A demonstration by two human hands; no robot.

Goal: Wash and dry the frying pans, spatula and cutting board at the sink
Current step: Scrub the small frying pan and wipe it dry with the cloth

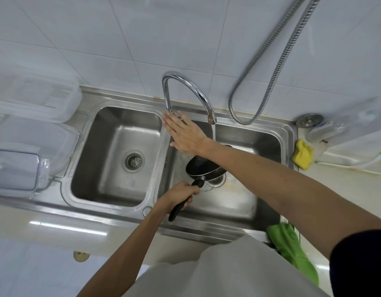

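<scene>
1. A stainless steel double sink (120, 213) is set in a pale glossy bench (56, 232) in front of a white tiled wall.
2. The small black frying pan (203, 168) is in the right basin. It is tilted, above that basin's drain, at about 4 o'clock from the middle of the frame.
3. The left hand (182, 192) has its fingers curled tight round the pan's long black handle (178, 210). The pan bowl lies at 2 o'clock from that hand, and the free end of the handle points to 7 o'clock.
4. The right hand (183, 132) reaches across above the pan, palm down, with fingers straight and close together. Its fingertips cover the base of the curved chrome tap (185, 82); whether they press a lever there is hidden.
5. A thin stream of water (213, 131) falls from the spout at 3 o'clock from the right hand and passes behind the wrist, so where it lands is hidden.
6. The left basin shows only its round drain strainer (133, 160).
7. Clear plastic lidded boxes (33, 97) are on the bench at 9 o'clock from the sink.
8. A yellow sponge (302, 154) lies at 3 o'clock from the sink.
9. A green cloth (292, 249) hangs at the sink's 5 o'clock corner.
10. A ribbed metal hose (277, 67) loops down the wall at 1 o'clock.
</scene>
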